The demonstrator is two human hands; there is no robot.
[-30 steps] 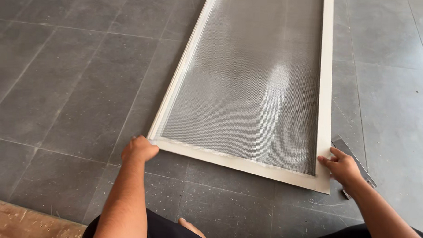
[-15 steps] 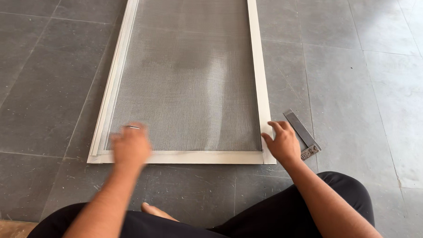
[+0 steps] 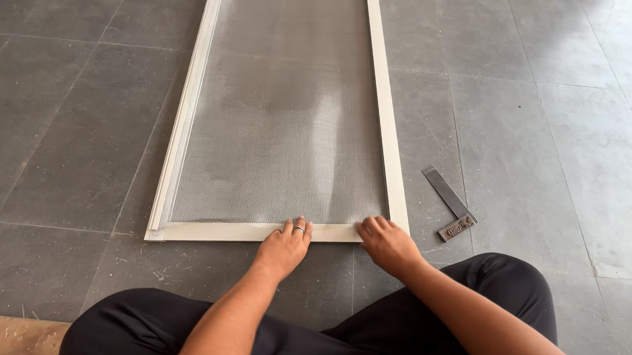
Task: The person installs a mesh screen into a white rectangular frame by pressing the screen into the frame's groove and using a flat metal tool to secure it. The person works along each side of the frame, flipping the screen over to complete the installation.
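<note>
A long white-framed mesh screen (image 3: 392,161) lies flat on the grey tiled floor, running away from me. My left hand (image 3: 285,246), with a ring on one finger, rests fingers-down on the near bottom rail of the frame. My right hand (image 3: 384,241) presses on the same rail close to the frame's near right corner. Both hands lie side by side, flat on the rail, gripping nothing. The grey mesh (image 3: 286,129) fills the frame.
A small metal try square (image 3: 451,202) lies on the floor just right of the frame's near right corner. My crossed legs in black trousers (image 3: 502,290) sit in front of the frame. A wooden patch (image 3: 14,345) shows at the bottom left.
The frame now lies straight ahead instead of angled. My left hand moved right along the bottom rail toward my right hand, which shifted from the outer corner onto the rail.
</note>
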